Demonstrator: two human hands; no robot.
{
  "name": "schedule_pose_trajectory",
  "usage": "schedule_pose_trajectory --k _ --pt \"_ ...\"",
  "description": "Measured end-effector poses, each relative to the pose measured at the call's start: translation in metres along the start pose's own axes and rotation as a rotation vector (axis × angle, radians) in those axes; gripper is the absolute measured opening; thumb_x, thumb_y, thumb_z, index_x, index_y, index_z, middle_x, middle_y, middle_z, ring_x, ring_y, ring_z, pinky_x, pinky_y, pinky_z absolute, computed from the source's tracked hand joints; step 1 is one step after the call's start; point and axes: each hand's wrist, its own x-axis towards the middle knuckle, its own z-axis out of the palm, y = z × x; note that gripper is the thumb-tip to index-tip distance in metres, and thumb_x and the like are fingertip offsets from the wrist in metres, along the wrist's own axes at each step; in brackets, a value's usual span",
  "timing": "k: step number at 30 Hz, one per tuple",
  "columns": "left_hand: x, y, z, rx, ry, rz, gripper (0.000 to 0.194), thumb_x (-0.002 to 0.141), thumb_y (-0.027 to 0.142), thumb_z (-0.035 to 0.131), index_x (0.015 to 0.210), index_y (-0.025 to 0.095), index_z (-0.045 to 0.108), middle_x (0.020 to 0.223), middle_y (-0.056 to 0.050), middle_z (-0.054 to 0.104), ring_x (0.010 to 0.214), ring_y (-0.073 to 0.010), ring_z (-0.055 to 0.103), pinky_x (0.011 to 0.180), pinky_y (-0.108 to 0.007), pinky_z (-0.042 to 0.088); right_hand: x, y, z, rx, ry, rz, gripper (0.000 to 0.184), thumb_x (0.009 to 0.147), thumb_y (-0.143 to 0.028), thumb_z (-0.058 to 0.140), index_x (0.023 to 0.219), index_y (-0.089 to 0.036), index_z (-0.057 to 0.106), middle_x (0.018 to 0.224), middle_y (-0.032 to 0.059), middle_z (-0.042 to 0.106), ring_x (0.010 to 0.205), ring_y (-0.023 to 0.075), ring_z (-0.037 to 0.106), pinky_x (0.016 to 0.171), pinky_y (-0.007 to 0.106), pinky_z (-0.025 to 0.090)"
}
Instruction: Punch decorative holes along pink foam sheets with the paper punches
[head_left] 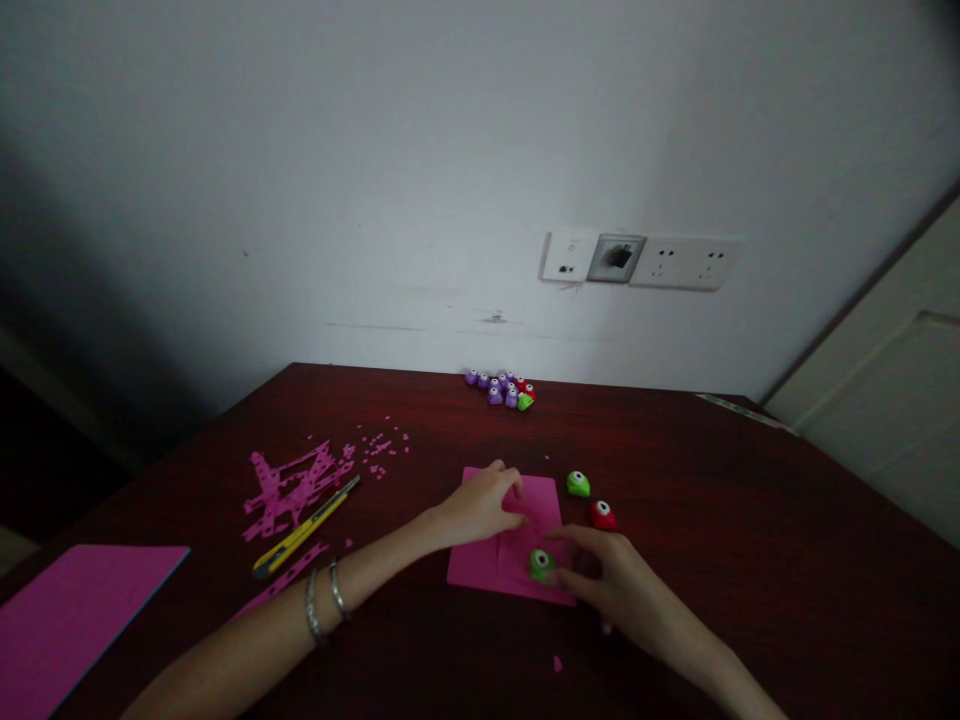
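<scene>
A pink rectangular sheet (472,565) lies on the dark red table, with a smaller pink piece seeming to lie on its middle. Over the sheet's upper left part is my left hand (484,505), thumb and forefinger curved with a gap between them; nothing clear shows in it. On the sheet's lower right stands a green craft punch (541,565) with a white and black button. My right hand (611,575) is just right of this punch, thumb and forefinger apart, the thumb tip at its edge. Another green punch (577,484) and a red punch (602,515) sit beyond my right hand.
Several purple, red and green punches (495,394) cluster by the wall. At left lie pink paper scraps (289,490), a yellow utility knife (307,525), tiny cut-outs (379,450) and a large pink sheet (82,610). Wall sockets (679,262) are above the table.
</scene>
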Motion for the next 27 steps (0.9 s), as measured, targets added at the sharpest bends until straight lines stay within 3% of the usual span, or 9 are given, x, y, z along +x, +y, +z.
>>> schedule_pose_trajectory --k 2,5,12,18,21,27 --pt "0.004 -0.001 -0.005 -0.099 0.000 0.009 0.019 0.073 0.033 0.061 0.079 0.015 0.058 0.078 -0.001 0.057 0.071 -0.0123 0.052 0.064 -0.023 0.038 0.001 -0.001 -0.001 0.092 -0.009 0.039 0.036 0.079 -0.044 0.052 0.104 -0.018 0.056 0.062 -0.0041 0.051 0.039 0.0062 0.044 0.028 0.015 0.034" --pt "0.009 0.000 -0.013 -0.228 -0.038 -0.012 0.027 0.078 0.039 0.055 0.070 0.014 0.059 0.063 0.001 0.056 0.059 -0.0096 0.049 0.056 -0.022 0.035 0.005 -0.004 0.000 0.181 -0.039 0.104 0.034 0.081 -0.047 0.047 0.099 -0.018 0.051 0.053 -0.0072 0.049 0.032 0.0054 0.042 0.025 0.013 0.030" --pt "0.008 0.011 -0.018 -0.427 -0.431 -0.153 0.043 0.078 0.052 0.051 0.060 0.014 0.056 0.049 0.002 0.052 0.040 -0.0068 0.044 0.042 -0.022 0.031 0.013 -0.007 0.005 0.235 -0.167 0.212 0.029 0.086 -0.046 0.041 0.098 -0.021 0.041 0.048 -0.0074 0.055 0.026 0.0035 0.036 0.024 0.011 0.024" --pt "0.007 0.017 -0.011 -0.437 -0.626 -0.176 0.047 0.079 0.055 0.050 0.061 0.014 0.061 0.047 0.000 0.054 0.038 -0.0069 0.043 0.041 -0.023 0.030 0.014 -0.011 0.008 0.217 -0.190 0.272 0.023 0.089 -0.038 0.036 0.100 -0.018 0.042 0.044 -0.0082 0.052 0.025 0.0034 0.033 0.025 0.011 0.022" --pt "0.009 0.016 -0.010 -0.422 -0.685 -0.173 0.047 0.078 0.057 0.050 0.065 0.014 0.064 0.047 -0.001 0.056 0.037 -0.0071 0.043 0.040 -0.023 0.029 0.013 -0.013 0.007 0.241 -0.200 0.266 0.020 0.090 -0.036 0.036 0.098 -0.019 0.042 0.045 -0.0083 0.053 0.025 0.0029 0.033 0.025 0.011 0.022" --pt "0.012 0.010 -0.016 -0.405 -0.688 -0.156 0.046 0.085 0.051 0.042 0.069 0.014 0.064 0.049 -0.002 0.056 0.041 -0.0083 0.047 0.043 -0.023 0.034 0.012 -0.013 0.007 0.275 -0.199 0.282 0.021 0.088 -0.040 0.040 0.095 -0.020 0.040 0.045 -0.0076 0.052 0.026 0.0034 0.035 0.025 0.011 0.021"
